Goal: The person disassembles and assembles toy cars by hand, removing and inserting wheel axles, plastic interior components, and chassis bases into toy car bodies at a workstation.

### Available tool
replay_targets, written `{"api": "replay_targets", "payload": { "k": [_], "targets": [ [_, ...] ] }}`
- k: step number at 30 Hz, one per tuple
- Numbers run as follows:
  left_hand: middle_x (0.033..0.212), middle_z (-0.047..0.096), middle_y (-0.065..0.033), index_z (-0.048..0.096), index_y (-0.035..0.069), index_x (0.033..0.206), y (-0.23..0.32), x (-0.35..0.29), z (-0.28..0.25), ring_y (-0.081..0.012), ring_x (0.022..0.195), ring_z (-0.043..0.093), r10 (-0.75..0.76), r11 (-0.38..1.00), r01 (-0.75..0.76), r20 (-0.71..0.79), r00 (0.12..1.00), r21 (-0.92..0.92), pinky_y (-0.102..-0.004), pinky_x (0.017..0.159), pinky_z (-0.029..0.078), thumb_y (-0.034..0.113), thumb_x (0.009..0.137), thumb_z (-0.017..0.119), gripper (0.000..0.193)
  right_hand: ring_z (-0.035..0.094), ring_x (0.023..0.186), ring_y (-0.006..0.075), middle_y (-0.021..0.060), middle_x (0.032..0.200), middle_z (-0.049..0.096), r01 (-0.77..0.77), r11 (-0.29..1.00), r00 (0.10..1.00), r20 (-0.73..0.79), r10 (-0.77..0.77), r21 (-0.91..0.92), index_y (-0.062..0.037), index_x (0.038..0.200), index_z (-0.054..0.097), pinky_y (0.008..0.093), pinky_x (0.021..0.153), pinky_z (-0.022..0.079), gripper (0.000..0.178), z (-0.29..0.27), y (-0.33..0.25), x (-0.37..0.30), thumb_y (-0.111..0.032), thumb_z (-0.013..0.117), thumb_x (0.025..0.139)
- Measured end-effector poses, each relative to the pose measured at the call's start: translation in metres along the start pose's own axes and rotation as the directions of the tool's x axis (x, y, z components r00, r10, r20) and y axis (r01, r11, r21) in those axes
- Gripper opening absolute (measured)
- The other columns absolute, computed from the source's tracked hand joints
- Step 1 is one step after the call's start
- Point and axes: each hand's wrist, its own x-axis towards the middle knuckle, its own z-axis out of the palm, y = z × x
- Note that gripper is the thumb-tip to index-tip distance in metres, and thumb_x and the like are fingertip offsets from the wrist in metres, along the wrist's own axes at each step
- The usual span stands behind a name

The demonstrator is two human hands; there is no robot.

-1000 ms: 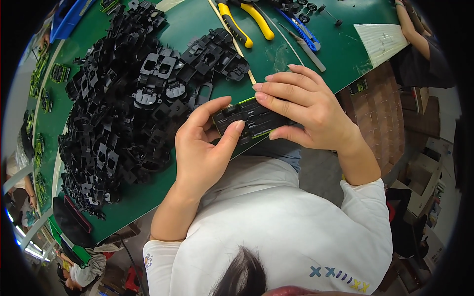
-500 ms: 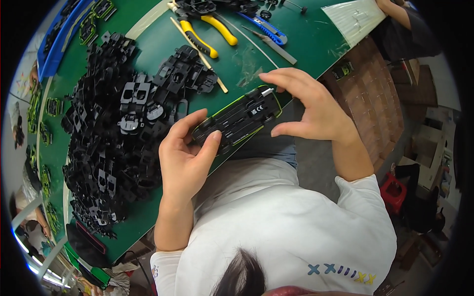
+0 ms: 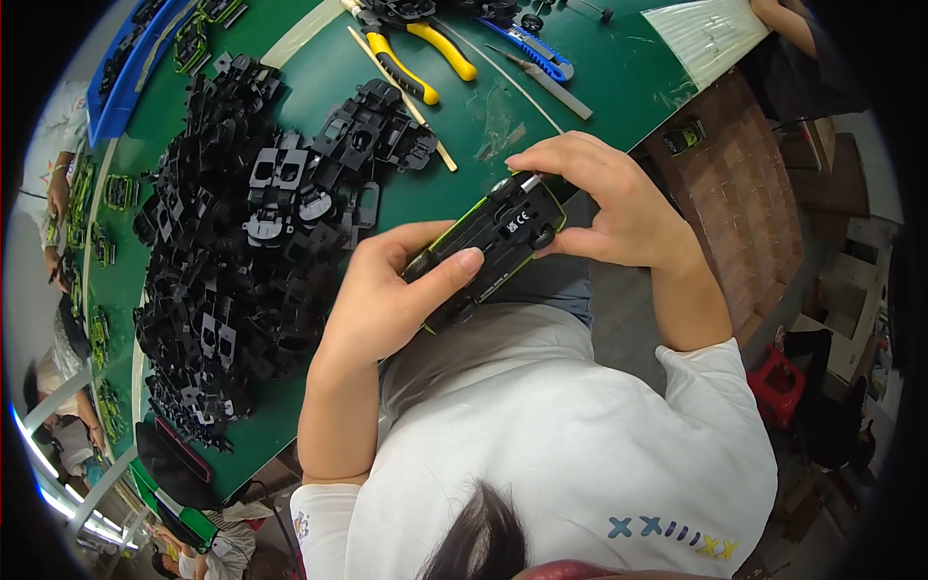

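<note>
A toy car (image 3: 488, 253) lies underside up between my hands, its black chassis edged in bright green. My left hand (image 3: 387, 290) is closed around the end nearer the black parts pile, thumb pressed across the underside. At the other end, my right hand (image 3: 619, 208) has its fingers and thumb on opposite sides of the car, by the wheels. One black wheel (image 3: 502, 188) sits near the index fingertip, beside a short silvery piece. The lower side of the car is hidden.
A large pile of black plastic parts (image 3: 208, 280) covers the green table's left side. Beyond my hands lie yellow-black pliers (image 3: 440, 53), a wooden stick (image 3: 447, 155), a blue utility knife (image 3: 532, 50) and a thin blade tool (image 3: 561, 92). A blue bin (image 3: 116, 106) stands far left.
My right thumb and fingers have closed in on the car's end. The car has turned slightly, its near end lower, and my left thumb reaches further along the underside.
</note>
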Motion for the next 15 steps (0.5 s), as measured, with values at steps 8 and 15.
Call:
{"api": "replay_targets", "payload": {
  "k": [8,15],
  "targets": [
    [0.107,0.064,-0.0156,0.05,-0.006,0.119,-0.014,-0.017,0.023,-0.0218,0.091,0.067,0.087,0.911,-0.097,-0.044,0.995,-0.401,-0.0336,0.081,0.055,0.018,0.092,0.059,0.036,0.063,0.092,0.017,0.015,0.111,0.06,-0.366,0.594,0.871,0.04,0.489,0.716,0.0018,0.141,0.033,0.0276,0.076,0.053,0.091,0.017,-0.035,-0.016,-0.013,0.085,0.068],
    [0.111,0.058,-0.0133,0.04,-0.006,0.124,-0.021,-0.023,0.03,-0.0143,0.1,0.059,0.07,0.886,-0.093,-0.068,0.995,-0.455,-0.0273,0.087,0.048,0.014,0.091,0.063,0.045,0.064,0.082,0.0136,0.0115,0.098,0.065,-0.256,0.392,0.776,-0.054,0.628,0.883,0.0072,0.129,0.043,0.0263,0.069,0.055,0.062,0.059,-0.054,-0.011,-0.005,0.076,0.078]
  ]
}}
